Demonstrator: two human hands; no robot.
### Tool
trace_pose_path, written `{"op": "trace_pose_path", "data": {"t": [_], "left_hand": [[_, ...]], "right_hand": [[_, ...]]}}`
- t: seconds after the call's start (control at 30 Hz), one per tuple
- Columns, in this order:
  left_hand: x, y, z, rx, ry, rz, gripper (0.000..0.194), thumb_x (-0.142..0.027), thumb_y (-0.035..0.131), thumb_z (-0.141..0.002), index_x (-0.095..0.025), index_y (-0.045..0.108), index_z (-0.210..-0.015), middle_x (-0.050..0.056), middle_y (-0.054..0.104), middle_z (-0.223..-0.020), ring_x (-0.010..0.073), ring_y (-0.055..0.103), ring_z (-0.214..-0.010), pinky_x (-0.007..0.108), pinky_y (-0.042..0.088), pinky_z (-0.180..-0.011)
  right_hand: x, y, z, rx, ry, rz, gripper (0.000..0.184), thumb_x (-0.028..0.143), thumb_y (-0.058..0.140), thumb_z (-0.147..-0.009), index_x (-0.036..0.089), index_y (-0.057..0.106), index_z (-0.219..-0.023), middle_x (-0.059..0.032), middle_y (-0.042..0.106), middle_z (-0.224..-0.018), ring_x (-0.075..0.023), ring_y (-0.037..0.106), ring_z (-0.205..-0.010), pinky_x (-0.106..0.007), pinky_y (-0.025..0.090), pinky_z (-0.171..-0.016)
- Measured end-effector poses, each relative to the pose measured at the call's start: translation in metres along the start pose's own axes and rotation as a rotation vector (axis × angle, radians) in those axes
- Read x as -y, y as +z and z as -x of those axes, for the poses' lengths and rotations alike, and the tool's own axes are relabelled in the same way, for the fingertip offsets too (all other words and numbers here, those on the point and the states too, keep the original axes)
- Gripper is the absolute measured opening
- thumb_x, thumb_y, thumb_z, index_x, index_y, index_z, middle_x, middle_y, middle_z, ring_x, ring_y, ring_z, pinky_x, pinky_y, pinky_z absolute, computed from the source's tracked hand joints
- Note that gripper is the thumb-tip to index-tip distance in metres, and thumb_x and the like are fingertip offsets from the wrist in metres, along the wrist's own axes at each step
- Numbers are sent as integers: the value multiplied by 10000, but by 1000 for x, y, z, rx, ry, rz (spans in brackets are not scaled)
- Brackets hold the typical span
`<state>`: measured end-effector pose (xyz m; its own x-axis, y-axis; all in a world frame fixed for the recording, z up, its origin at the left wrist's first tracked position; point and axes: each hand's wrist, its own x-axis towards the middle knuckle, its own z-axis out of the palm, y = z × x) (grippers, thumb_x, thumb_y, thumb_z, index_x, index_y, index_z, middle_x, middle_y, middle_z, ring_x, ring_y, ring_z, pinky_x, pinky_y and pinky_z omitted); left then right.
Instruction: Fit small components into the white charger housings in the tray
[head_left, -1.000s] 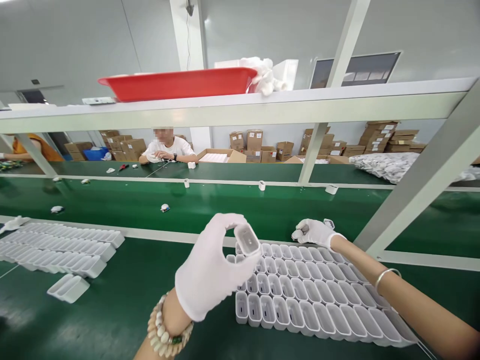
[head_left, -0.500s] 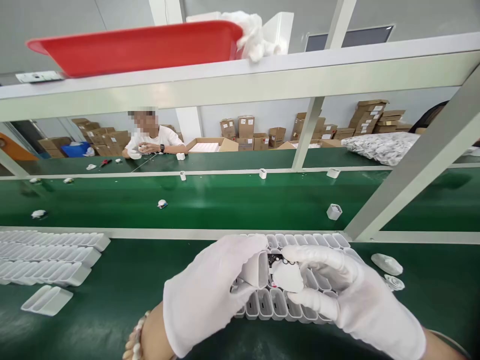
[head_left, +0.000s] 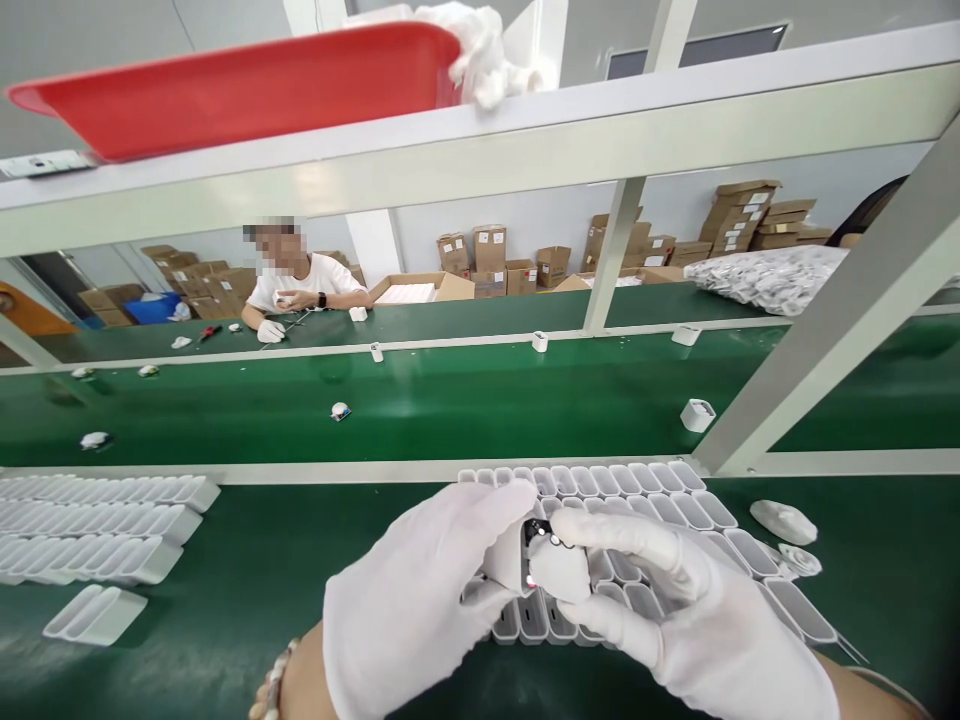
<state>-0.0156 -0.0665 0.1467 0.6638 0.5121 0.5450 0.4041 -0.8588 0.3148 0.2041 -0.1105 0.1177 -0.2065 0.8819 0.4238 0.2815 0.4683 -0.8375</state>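
My left hand (head_left: 409,590), in a white glove, is closed around a small white plastic housing (head_left: 505,560), its open end turned to the right. In my right hand (head_left: 697,610), also gloved, thumb and fingers pinch a rounded white part with a dark circuit board (head_left: 561,572). The board's edge is at the housing's mouth; how far it is inside I cannot tell. Below both hands stand rows of open white housings (head_left: 630,480), partly hidden by the gloves.
More white housings (head_left: 127,525) stand in rows at the left. A green conveyor belt (head_left: 465,405) carries several small parts. Above it runs a shelf (head_left: 570,130) with a red tray (head_left: 262,90); a slanted post (head_left: 825,300) stands at right. Across the belt sits a person (head_left: 322,275).
My right hand came back from the belt with the white board part and met the housing in my left hand. The part has since moved closer to the housing. A housing now stands on the belt at right.
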Motion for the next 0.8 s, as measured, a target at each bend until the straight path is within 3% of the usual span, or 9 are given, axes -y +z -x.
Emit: {"op": "trace_pose_path", "data": {"t": [0.13,0.33,0.57,0.8], "left_hand": [[-1,-1,-1,-9,10,9,539,15,446,-793,-210,399,-1281,-28,633,-795,145,617,-767,230,549,-753],[1,2,-2,-54,1,-15,590,35,437,-782,-221,364,-1309,-30,634,-807,152,627,-808,246,550,-791],[2,6,-2,-40,40,-20,551,30,440,-770,-218,398,-1260,-13,641,-831,155,616,-805,246,549,-740],[2,9,1,-44,-25,-29,565,2,483,-813,-247,381,-1310,1,675,-908,176,657,-912,300,576,-838]], "right_hand": [[-1,2,2,-9,-39,1,541,123,723,-839,452,576,-1243,75,763,-1074,-169,745,-945,-229,641,-776],[1,7,3,-45,-10,-95,480,163,706,-867,466,599,-1224,83,759,-1074,-173,736,-959,-289,640,-825],[4,5,0,21,112,1,189,298,685,-881,354,709,-1060,22,766,-1055,-206,727,-994,-292,628,-841],[6,4,-4,46,266,-10,240,362,679,-866,312,707,-1100,-10,768,-1018,-240,716,-1023,-321,623,-852]]}}
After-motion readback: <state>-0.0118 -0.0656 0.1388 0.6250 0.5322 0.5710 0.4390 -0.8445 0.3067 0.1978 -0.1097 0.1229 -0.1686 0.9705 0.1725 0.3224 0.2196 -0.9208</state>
